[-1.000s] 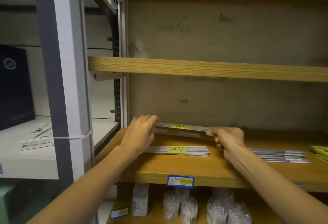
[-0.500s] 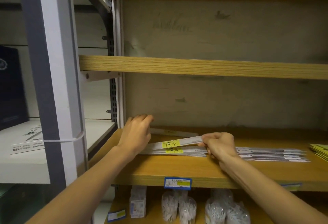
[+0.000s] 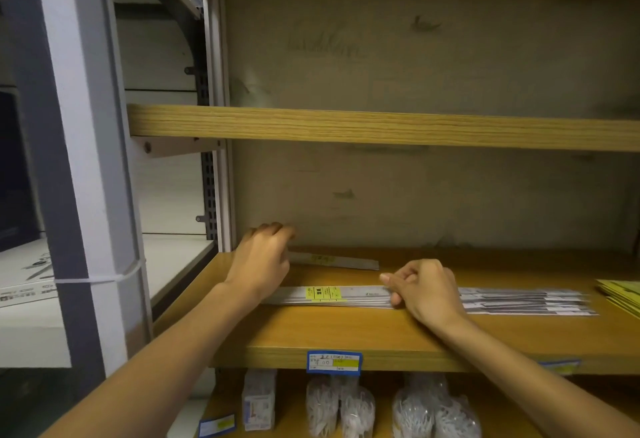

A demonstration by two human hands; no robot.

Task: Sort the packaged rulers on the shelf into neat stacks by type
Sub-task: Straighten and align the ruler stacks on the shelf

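Note:
A stack of packaged grey rulers with yellow labels (image 3: 325, 293) lies along the front of the wooden shelf (image 3: 346, 337). My right hand (image 3: 427, 290) pinches the right end of the stack's top ruler, thumb on top and fingers curled. A single packaged ruler (image 3: 339, 261) lies farther back, slightly askew. My left hand (image 3: 263, 261) hovers over that ruler's left end with fingers loosely stretched toward the wall, hiding the end. A second stack of white and dark packaged rulers (image 3: 526, 300) lies to the right, partly behind my right hand.
Yellow-green flat packs (image 3: 620, 293) sit at the shelf's far right. An upper wooden shelf (image 3: 381, 125) hangs close above. A grey post (image 3: 79, 195) stands at left. Bagged white items (image 3: 356, 406) and a small box (image 3: 258, 399) sit on the shelf below.
The ruler that both hands held above the shelf has come down flat onto the front stack. My left hand has let go of it and moved back toward the rear ruler.

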